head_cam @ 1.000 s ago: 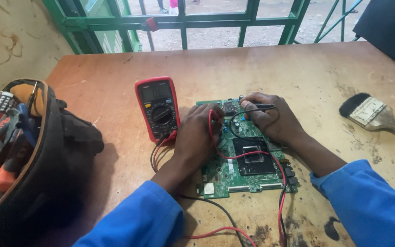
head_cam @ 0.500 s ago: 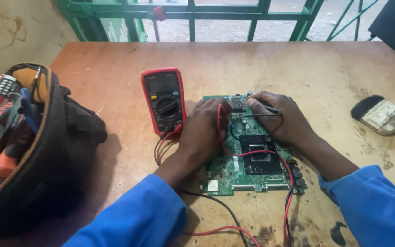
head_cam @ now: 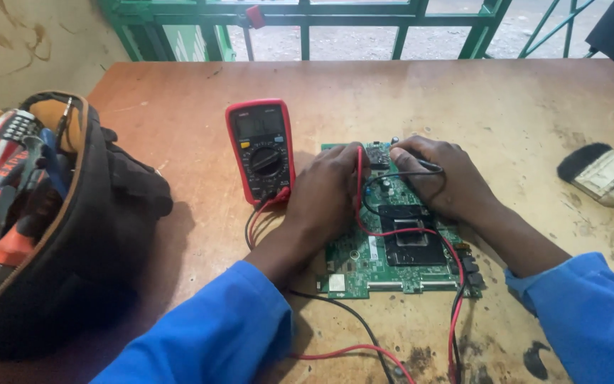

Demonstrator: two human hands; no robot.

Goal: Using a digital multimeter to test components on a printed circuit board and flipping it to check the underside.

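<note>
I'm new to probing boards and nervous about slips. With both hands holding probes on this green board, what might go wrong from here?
1. The left hand and right hand hold the red probe and black probe close together on the circuit board; a slip might bridge neighbouring parts.
2. The red lead loops across the board and could snag a wrist.
3. The leads run to the multimeter; a tug might drag it.

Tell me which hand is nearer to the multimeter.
Left. The left hand rests on the circuit board right beside the multimeter; the right hand sits farther along the board, beyond the left.
</note>
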